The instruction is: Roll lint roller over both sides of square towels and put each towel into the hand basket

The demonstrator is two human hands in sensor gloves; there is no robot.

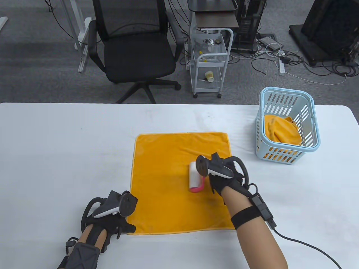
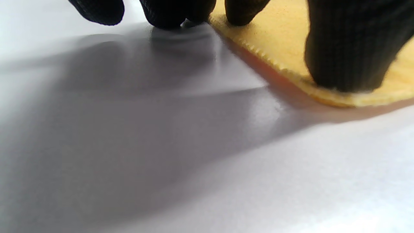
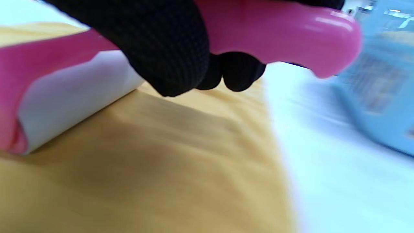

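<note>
An orange square towel (image 1: 174, 171) lies flat on the white table (image 1: 56, 154). My right hand (image 1: 224, 176) grips the pink handle of the lint roller (image 1: 195, 176); its white roll (image 3: 74, 100) rests on the towel's right half. In the right wrist view my fingers (image 3: 168, 45) curl around the pink handle (image 3: 278, 29). My left hand (image 1: 117, 215) presses the towel's near-left corner; in the left wrist view one fingertip (image 2: 349, 55) bears on the orange towel (image 2: 291, 42), the others touch its edge and the table. The light blue hand basket (image 1: 289, 126) holds another orange towel (image 1: 282, 130).
The basket stands at the table's right, near the far edge. Beyond the table are a black office chair (image 1: 134, 47), a white wire cart (image 1: 210, 61), and cables on the grey floor. A cable (image 1: 303, 243) runs from my right wrist across the table.
</note>
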